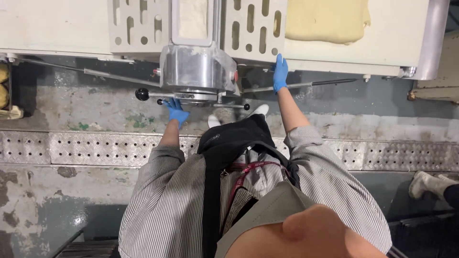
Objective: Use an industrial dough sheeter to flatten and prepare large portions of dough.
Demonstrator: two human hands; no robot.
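I stand at a dough sheeter whose steel roller housing sits between two white slotted guards. My left hand, in a blue glove, is closed around the machine's lever, just right of its black knob. My right hand, also blue-gloved, lies flat with fingers up against the front edge of the belt table. A pale yellow sheet of dough lies on the right belt. More dough shows through the middle opening.
A thin rod with a black grip runs right under the table. A perforated metal strip crosses the wet, worn floor. Another person's white shoe is at the right. Round yellow loaves sit at the far left.
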